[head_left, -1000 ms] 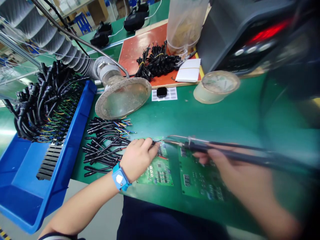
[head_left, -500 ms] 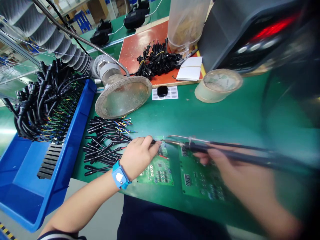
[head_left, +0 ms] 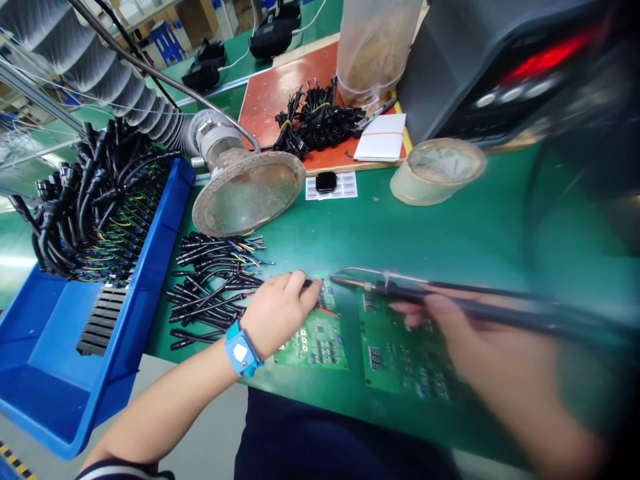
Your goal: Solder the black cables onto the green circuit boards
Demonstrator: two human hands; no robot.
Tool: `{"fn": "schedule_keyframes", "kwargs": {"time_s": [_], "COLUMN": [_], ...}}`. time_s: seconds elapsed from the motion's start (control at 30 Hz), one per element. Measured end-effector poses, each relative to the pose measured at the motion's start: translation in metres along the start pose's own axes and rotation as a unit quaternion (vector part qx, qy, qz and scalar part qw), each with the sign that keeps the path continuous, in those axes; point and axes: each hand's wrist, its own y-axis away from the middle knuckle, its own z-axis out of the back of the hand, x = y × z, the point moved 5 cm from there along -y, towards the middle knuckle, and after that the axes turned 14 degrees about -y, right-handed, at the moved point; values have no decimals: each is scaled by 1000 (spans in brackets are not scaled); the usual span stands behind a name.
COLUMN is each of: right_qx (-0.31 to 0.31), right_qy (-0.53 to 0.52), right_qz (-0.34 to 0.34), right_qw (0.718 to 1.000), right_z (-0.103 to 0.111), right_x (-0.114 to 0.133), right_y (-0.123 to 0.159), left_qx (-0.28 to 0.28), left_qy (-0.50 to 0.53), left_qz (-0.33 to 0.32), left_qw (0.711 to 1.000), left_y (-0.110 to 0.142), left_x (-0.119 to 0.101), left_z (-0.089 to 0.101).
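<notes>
My left hand [head_left: 277, 312], with a blue wrist strap [head_left: 241, 349], pinches a black cable [head_left: 307, 283] near its end, at the upper edge of a green circuit board [head_left: 327, 337]. A short red wire shows on that board beside my fingertips. My right hand [head_left: 480, 350], blurred, is wrapped round a soldering iron [head_left: 400, 291] with a thin metal feed tube above its tip. The tip points left, close to my left fingertips and slightly off them. Under my right hand lies a second circuit board [head_left: 383, 333] with digit displays.
Short black cables [head_left: 213, 293] lie left of the boards. Beyond them are a blue bin [head_left: 167, 213] with wired boards and a fume extraction hood [head_left: 250, 193]. A tape roll [head_left: 437, 172], a smartwatch-like black item [head_left: 326, 181] and a dark soldering station [head_left: 480, 73] stand behind.
The soldering iron and my right hand have drawn back slightly to the right, away from my left fingertips. My left hand stays nearly still at the board.
</notes>
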Motion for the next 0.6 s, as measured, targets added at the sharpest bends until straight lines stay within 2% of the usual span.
{"fn": "schedule_keyframes", "kwargs": {"time_s": [0.3,0.47,0.53,0.6], "right_qx": [-57,-79,-84,-89], "right_qy": [-40,-72,-97,-109], "right_qz": [4,33,29,7], "right_qw": [998,994,991,990], "right_z": [7,13,15,18], "right_x": [0,-4,-3,-2], "right_y": [2,4,6,9], "left_qx": [21,-34,-17,30], "left_qy": [13,55,74,115], "left_qz": [5,19,33,58], "left_qw": [1000,998,997,991], "left_y": [-4,5,13,20], "left_x": [3,0,-3,-7], "left_z": [-1,18,27,30]}}
